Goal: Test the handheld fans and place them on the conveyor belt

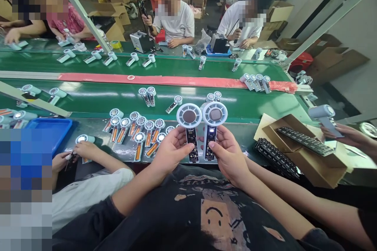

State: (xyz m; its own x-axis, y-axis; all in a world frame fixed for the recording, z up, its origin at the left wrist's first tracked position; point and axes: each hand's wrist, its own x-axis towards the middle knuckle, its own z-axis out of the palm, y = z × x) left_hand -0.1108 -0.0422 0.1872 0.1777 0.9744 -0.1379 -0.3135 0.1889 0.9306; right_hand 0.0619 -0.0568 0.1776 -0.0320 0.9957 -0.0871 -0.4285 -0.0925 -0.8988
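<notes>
Two light-blue handheld fans with bare circuit boards in their handles stand upright side by side before me. My left hand (173,149) is closed round the left fan (189,115), its thumb on the board. Round the other fan (215,113) my right hand (228,151) is closed, thumb against the board, where a small white light or display shows near the top. The left fan's round centre looks dark, the right one's paler grey. Just left of my hands, several more fans (140,138) with orange parts in their open handles lie on the bench.
Beyond the bench runs a green conveyor belt (118,100) carrying fans, with a red strip (165,79) along its middle. At right, a cardboard box (318,164) holds circuit boards (304,140); a co-worker's hand holds a fan (322,113). A blue tray (63,135) is at left, beside another co-worker's hands.
</notes>
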